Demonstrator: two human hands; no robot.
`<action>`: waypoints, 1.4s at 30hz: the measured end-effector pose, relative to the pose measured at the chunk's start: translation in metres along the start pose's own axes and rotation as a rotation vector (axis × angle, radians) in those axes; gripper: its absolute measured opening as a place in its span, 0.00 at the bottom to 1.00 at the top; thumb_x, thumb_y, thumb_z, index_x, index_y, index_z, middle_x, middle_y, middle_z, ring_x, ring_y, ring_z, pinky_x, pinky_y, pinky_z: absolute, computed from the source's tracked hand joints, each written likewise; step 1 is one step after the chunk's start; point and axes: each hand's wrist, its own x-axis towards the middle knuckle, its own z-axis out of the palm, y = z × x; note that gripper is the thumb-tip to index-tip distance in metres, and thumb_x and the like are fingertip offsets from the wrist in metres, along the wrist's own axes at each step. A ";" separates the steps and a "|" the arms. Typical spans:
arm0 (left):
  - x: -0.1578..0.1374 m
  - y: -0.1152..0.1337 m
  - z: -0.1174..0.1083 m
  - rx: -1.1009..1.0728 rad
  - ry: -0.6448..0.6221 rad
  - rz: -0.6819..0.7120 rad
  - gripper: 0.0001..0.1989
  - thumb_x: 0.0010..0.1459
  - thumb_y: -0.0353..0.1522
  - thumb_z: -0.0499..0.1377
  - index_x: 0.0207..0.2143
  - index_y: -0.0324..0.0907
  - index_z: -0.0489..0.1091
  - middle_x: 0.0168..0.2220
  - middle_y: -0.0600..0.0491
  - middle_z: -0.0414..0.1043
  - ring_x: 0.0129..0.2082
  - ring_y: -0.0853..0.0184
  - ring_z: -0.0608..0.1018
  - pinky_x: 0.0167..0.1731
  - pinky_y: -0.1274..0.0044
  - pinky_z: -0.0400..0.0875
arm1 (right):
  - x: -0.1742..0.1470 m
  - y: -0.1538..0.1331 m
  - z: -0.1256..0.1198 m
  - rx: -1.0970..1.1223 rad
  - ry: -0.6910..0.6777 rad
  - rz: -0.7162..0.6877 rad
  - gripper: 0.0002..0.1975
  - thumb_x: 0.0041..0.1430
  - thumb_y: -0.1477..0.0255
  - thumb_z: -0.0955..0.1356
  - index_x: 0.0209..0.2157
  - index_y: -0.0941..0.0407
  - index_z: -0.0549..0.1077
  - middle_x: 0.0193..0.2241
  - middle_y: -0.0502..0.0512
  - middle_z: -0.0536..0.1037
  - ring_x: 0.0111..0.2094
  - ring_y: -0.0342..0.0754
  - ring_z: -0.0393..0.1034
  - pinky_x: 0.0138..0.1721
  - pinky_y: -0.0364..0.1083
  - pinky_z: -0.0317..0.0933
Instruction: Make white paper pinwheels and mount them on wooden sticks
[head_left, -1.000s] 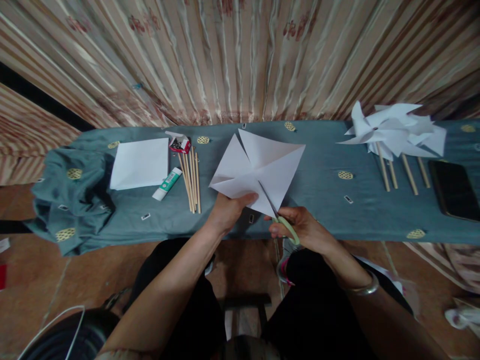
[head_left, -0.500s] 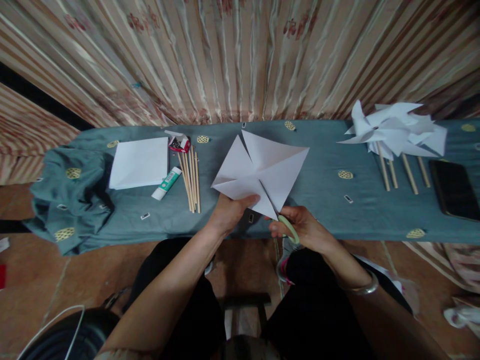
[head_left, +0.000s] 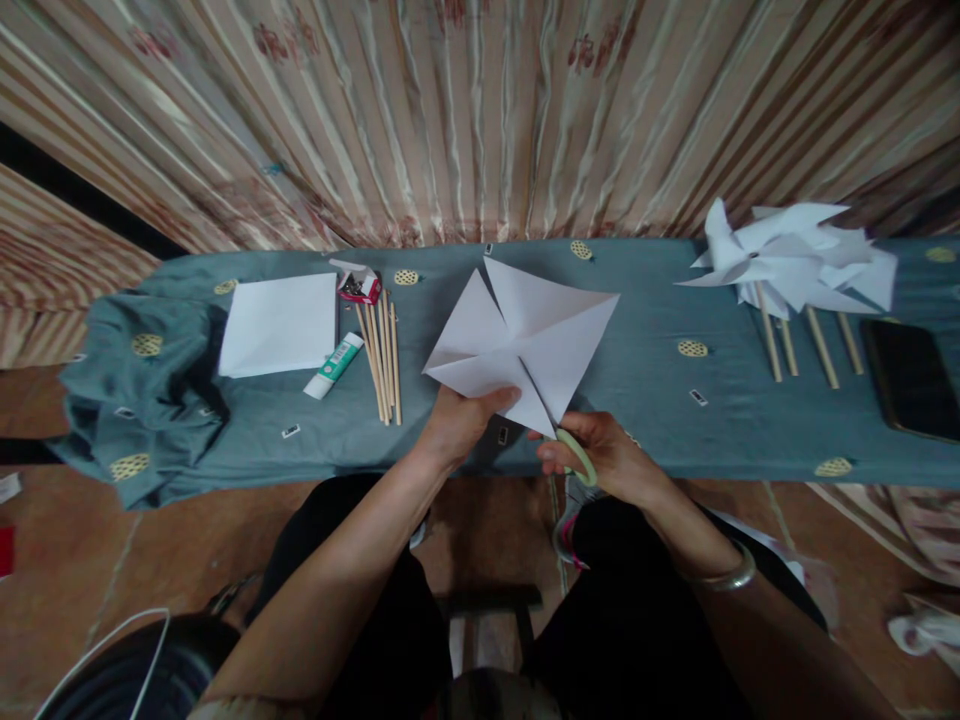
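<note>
The left hand (head_left: 461,422) pinches the paper (head_left: 544,335) mid-frame, likely steadying it; the right hand (head_left: 600,450) grasps the scissors (head_left: 586,458) at the paper's lower corner; sticks (head_left: 387,365) lie left of centre, seemingly within reach; pinwheels (head_left: 795,250) sit upper right, apparently kept aside.

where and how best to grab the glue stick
Probably by the near end of the glue stick, coming from the person's side, pinched across its narrow width: it lies slantwise, its far end close to the wooden sticks and paper stack, while the near end lies farther from the sticks.
</note>
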 end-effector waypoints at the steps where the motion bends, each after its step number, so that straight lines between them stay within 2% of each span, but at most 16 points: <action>1: 0.000 0.000 0.000 0.000 -0.001 -0.001 0.18 0.35 0.27 0.69 0.33 0.39 0.73 0.34 0.51 0.76 0.35 0.63 0.75 0.44 0.68 0.69 | 0.000 0.000 0.000 -0.001 0.001 0.003 0.23 0.33 0.55 0.79 0.27 0.57 0.76 0.19 0.48 0.75 0.21 0.43 0.71 0.24 0.41 0.66; 6: -0.001 0.001 0.001 0.005 0.001 0.002 0.18 0.34 0.27 0.69 0.33 0.39 0.73 0.34 0.51 0.77 0.36 0.62 0.76 0.44 0.68 0.70 | -0.001 -0.001 0.001 -0.010 0.007 -0.012 0.24 0.33 0.53 0.78 0.28 0.57 0.76 0.19 0.48 0.76 0.21 0.43 0.71 0.25 0.42 0.67; 26: 0.001 -0.002 0.000 0.041 -0.004 0.019 0.20 0.35 0.29 0.69 0.35 0.38 0.72 0.36 0.50 0.76 0.37 0.63 0.75 0.44 0.68 0.69 | -0.001 -0.001 0.001 -0.056 0.010 -0.064 0.23 0.38 0.53 0.77 0.28 0.59 0.77 0.16 0.49 0.74 0.19 0.41 0.67 0.21 0.40 0.61; 33: 0.001 -0.001 0.000 0.016 -0.008 0.013 0.18 0.34 0.27 0.69 0.32 0.39 0.73 0.35 0.51 0.77 0.35 0.63 0.75 0.42 0.70 0.69 | 0.000 0.001 0.001 -0.055 0.000 -0.073 0.24 0.39 0.52 0.76 0.28 0.59 0.77 0.16 0.49 0.73 0.19 0.42 0.67 0.21 0.41 0.61; 36: 0.002 -0.001 0.000 0.005 -0.008 0.018 0.17 0.34 0.27 0.69 0.32 0.39 0.73 0.35 0.51 0.77 0.35 0.64 0.75 0.42 0.70 0.69 | -0.001 0.002 -0.002 -0.091 -0.049 -0.061 0.26 0.41 0.50 0.75 0.32 0.59 0.77 0.19 0.51 0.76 0.22 0.43 0.69 0.24 0.42 0.63; 39: 0.004 -0.002 0.001 0.004 0.028 0.021 0.19 0.34 0.26 0.69 0.34 0.38 0.73 0.34 0.52 0.77 0.34 0.64 0.76 0.42 0.70 0.70 | -0.003 0.002 -0.006 -0.157 -0.116 -0.047 0.27 0.46 0.50 0.73 0.37 0.59 0.76 0.27 0.55 0.80 0.28 0.45 0.73 0.28 0.42 0.65; 42: 0.008 0.000 -0.001 -0.020 0.079 0.044 0.24 0.33 0.26 0.68 0.38 0.39 0.73 0.31 0.53 0.77 0.33 0.64 0.77 0.41 0.70 0.70 | -0.006 0.001 -0.012 -0.216 -0.194 -0.022 0.29 0.48 0.50 0.72 0.41 0.60 0.75 0.30 0.57 0.80 0.29 0.46 0.72 0.27 0.42 0.63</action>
